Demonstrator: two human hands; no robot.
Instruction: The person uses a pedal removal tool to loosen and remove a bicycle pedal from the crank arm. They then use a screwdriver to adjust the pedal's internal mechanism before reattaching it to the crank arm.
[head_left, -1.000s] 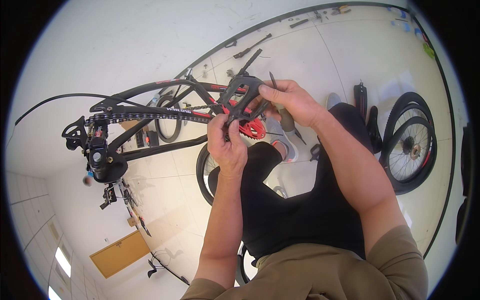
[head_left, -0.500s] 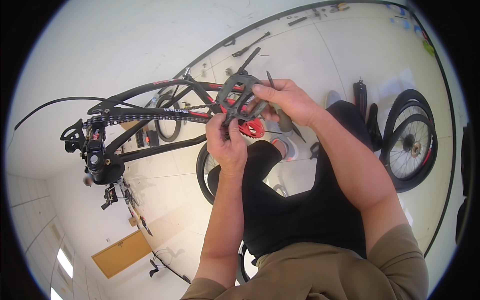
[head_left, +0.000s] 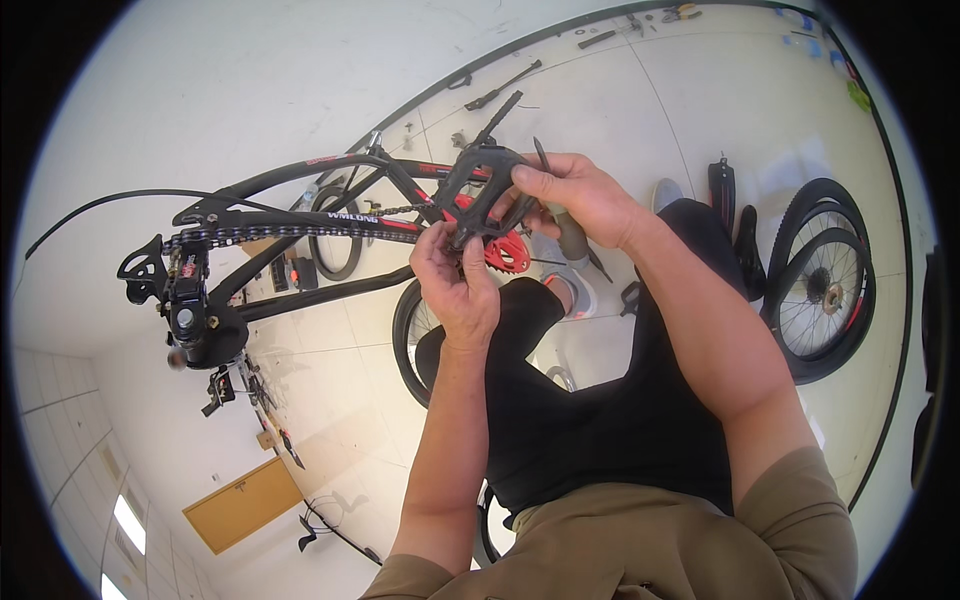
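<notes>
A black bicycle pedal (head_left: 460, 178) with an open cage is held between both my hands. My right hand (head_left: 588, 202) grips its right side, thumb on top, and also has a slim dark tool (head_left: 571, 238) with a thick grey handle tucked against the fingers. At the pedal's lower left end, the fingertips of my left hand (head_left: 458, 290) are closed around its spindle end; the exact contact is hidden by the fingers. Behind the pedal are a red chainring (head_left: 512, 256) and the black bicycle frame (head_left: 330, 298), with a chain (head_left: 275, 238) running along it to the left.
Wheels and tyres (head_left: 850, 205) lie on the floor at right, beside a black saddle (head_left: 747, 250) and a black tube-like part (head_left: 718, 192). A hammer (head_left: 597, 41) and other tools lie far along the wall. A wooden door (head_left: 243, 505) is at lower left.
The pedal has turned slightly in my hands. My left fingers have shifted and spread a little around its spindle end; my right hand keeps its grip.
</notes>
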